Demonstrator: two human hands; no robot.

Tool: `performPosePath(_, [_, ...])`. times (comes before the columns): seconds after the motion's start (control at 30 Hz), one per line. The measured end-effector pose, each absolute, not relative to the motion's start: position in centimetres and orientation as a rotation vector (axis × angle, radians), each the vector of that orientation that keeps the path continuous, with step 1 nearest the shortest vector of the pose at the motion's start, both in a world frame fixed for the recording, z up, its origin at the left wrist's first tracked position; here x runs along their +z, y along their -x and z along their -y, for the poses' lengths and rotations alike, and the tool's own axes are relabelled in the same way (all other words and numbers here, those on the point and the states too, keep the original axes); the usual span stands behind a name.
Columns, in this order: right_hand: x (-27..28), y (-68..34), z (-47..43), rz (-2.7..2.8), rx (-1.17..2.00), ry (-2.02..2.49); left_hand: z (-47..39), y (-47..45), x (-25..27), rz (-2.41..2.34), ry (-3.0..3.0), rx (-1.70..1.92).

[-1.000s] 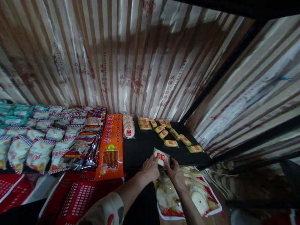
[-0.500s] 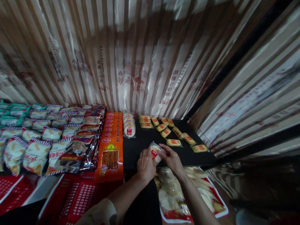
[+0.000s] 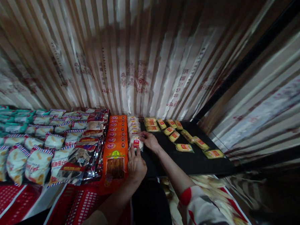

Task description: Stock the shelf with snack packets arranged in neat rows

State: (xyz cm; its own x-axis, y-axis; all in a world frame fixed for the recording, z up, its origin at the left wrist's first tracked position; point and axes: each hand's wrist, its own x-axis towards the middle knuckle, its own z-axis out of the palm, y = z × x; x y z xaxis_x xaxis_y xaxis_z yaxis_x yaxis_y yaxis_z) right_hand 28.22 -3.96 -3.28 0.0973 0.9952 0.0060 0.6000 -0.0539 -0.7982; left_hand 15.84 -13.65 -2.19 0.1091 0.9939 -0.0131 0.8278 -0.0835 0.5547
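A white packet (image 3: 137, 143) is at the near end of a row of white packets (image 3: 134, 124) on the black shelf (image 3: 165, 163). The left hand (image 3: 137, 167) touches its near edge with loose, stretched fingers. The right hand (image 3: 150, 142) touches its right side with bent fingers; I cannot tell if they pinch it. Orange packs (image 3: 115, 141) lie just to the left, yellow packets (image 3: 174, 136) to the right.

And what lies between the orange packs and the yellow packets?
Head view: a row of white packets, left hand and right hand at its front, then black shelf.
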Motion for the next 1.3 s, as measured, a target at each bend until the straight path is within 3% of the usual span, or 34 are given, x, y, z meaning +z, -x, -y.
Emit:
performPosePath(0.43, [-3.3,-27.1,2.5,1.622,0.482,1.901,11.4,-16.0,-2.9,-1.741,-1.987,0.451])
performPosePath(0.8, [-4.4,-26.4,4.1,1.454,0.513,1.897,11.5,-15.8,-2.9,-1.685,-2.014,0.456])
performPosePath(1.3, [-4.8,-24.7,12.2,1.394,0.293,1.626,16.0,-13.9,-0.5,-1.620,-1.977,0.632])
